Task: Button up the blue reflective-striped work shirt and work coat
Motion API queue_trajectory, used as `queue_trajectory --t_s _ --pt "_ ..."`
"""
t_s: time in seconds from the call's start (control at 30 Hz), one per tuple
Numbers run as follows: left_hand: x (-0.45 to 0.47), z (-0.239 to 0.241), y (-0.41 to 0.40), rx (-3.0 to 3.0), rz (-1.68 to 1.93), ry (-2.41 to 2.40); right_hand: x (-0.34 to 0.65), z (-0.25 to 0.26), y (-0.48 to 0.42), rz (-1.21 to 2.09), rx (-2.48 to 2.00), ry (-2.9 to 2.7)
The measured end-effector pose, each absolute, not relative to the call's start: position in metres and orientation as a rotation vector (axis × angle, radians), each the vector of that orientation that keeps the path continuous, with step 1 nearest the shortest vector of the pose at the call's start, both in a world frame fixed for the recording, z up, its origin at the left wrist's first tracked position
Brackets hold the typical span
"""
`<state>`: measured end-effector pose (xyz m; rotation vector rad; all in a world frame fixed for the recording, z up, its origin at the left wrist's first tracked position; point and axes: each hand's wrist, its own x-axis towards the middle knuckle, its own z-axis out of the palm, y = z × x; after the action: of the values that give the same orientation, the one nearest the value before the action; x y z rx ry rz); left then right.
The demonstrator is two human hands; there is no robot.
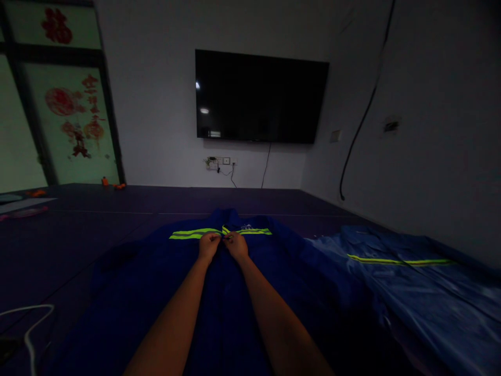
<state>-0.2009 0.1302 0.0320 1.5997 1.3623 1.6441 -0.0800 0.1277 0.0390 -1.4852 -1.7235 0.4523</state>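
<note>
Two hands: left hand (209,245) and right hand (237,244), fingers pinched on the blue jacket (164,282) front | jacket flat on purple floor (70,230) | second jacket (410,282) right, near wall; open floor left.

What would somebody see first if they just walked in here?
Probably the bright yellow-green reflective stripe across the dark blue work jacket spread on the purple floor, where the left hand and right hand pinch its front together. Next, the big black flat screen on the white wall above, and a second shiny blue garment lying at the right.
</note>
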Motion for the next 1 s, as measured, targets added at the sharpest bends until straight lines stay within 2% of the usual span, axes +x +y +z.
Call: queue_trajectory --t_s 0.47,1.0 --pt "-0.196 0.029 0.14 1.366 1.674 1.35 -0.08 0.043 0.124 0.401 -1.509 -1.772" --pt "-0.197 0.032 0.137 1.338 1.661 1.369 -0.08 0.038 0.13 0.563 -1.432 -1.661"
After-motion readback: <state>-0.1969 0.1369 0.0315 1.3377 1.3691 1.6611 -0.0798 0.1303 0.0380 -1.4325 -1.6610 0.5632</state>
